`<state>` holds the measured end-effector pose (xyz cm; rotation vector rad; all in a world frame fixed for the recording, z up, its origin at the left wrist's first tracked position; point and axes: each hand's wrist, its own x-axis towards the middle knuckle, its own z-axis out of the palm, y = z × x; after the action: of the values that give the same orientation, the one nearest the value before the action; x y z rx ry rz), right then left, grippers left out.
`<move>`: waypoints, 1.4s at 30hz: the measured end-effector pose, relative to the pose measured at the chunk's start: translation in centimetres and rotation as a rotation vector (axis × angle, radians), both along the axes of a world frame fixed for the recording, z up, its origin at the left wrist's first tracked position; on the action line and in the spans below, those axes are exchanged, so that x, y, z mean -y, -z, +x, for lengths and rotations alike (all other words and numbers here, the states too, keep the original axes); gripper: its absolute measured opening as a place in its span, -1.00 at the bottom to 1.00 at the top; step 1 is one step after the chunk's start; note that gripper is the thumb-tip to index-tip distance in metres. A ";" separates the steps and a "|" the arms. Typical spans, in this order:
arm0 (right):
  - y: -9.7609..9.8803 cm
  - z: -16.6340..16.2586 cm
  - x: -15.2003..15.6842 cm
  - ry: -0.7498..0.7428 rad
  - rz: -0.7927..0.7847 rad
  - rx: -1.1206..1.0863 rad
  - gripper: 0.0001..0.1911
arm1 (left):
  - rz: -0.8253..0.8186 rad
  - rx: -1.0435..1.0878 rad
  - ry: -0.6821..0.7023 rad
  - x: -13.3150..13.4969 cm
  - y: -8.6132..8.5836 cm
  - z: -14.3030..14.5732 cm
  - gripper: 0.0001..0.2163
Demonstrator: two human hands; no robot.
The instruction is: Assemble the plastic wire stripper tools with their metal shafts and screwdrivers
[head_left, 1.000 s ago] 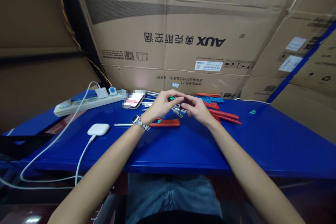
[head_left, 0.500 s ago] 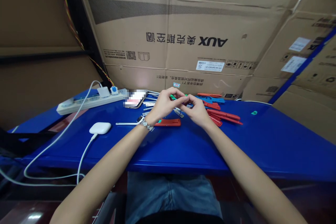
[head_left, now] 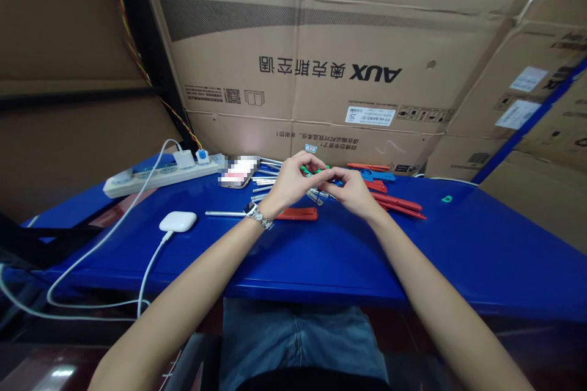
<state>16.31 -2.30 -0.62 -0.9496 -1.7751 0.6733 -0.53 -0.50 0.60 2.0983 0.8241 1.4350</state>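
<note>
My left hand (head_left: 291, 182) and my right hand (head_left: 350, 189) meet above the blue table (head_left: 321, 250), fingertips pinched together on a small green part (head_left: 306, 170). A watch sits on my left wrist. Just below my left hand lies a red plastic handle piece (head_left: 298, 214). Several more red and blue handle pieces (head_left: 389, 195) lie behind and to the right of my right hand. Thin metal rods (head_left: 263, 180) lie behind my left hand, and one rod (head_left: 224, 214) lies alone to its left.
A white power strip (head_left: 156, 174) with plugs sits at the back left. A white earbud case (head_left: 178, 221) on a cable lies left of the hands, a phone (head_left: 236, 172) behind them. A small green piece (head_left: 446, 198) lies at right. Cardboard boxes (head_left: 321, 61) wall the back.
Both hands stay pinched together on the small part, fingers shifting slightly. The view has drifted a little, nothing on the table has moved.
</note>
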 end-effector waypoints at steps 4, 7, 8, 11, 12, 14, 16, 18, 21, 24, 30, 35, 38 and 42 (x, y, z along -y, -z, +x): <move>0.3 -0.5 0.1 0.067 0.048 -0.007 -0.59 | -0.026 0.015 0.040 0.1 -0.1 0.1 -0.82; 0.3 -0.7 0.3 0.099 0.089 0.046 -0.65 | -0.014 -0.015 0.079 0.0 -0.2 -0.3 -0.82; 0.2 -0.6 0.4 0.070 0.092 0.061 -0.66 | -0.012 -0.027 0.078 0.0 -0.2 -0.4 -0.82; -0.2 -0.4 0.7 -0.075 0.025 0.060 -0.66 | -0.013 -0.041 0.060 -0.1 -0.2 -0.6 -0.79; -0.3 -0.2 0.7 -0.107 -0.012 0.052 -0.66 | -0.017 -0.040 0.054 -0.2 -0.2 -0.7 -0.78; -0.4 0.0 0.7 -0.135 -0.073 0.037 -0.66 | -0.028 -0.035 0.052 -0.6 -0.1 -1.0 -0.76; -0.4 0.1 0.5 -0.143 -0.095 0.018 -0.65 | -0.043 -0.065 0.062 -1.0 0.4 -1.5 -0.78; -0.2 0.1 0.3 -0.146 -0.098 -0.008 -0.63 | -0.053 -0.175 0.087 -1.3 1.3 -2.4 -0.82; 0.1 0.0 0.0 -0.121 -0.096 -0.039 -0.60 | -0.017 -0.384 0.125 -1.3 3.1 -3.8 -0.82; 0.4 0.0 -0.1 -0.075 -0.084 -0.072 -0.57 | 0.011 -0.605 0.192 -0.8 4.4 -4.6 -0.74; 0.8 -0.7 0.1 -0.021 -0.065 -0.118 -0.52 | 0.000 -0.706 0.224 -0.4 4.4 -4.4 -0.74; 1.1 -1.7 0.6 -0.030 -0.127 -0.249 -0.51 | -0.016 -0.724 0.209 -0.5 4.5 -4.3 -0.71; 1.0 -1.9 0.8 -0.060 -0.124 -0.254 -0.43 | -0.015 -0.712 0.213 -0.3 4.5 -4.2 -0.70; 0.9 -1.7 0.7 -0.111 -0.105 -0.225 -0.47 | -0.014 -0.705 0.207 -0.2 4.6 -4.1 -0.73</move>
<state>14.59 -3.01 -1.57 -0.8149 -1.6138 0.9156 -4.60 -0.29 -3.96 2.6158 0.8130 0.5639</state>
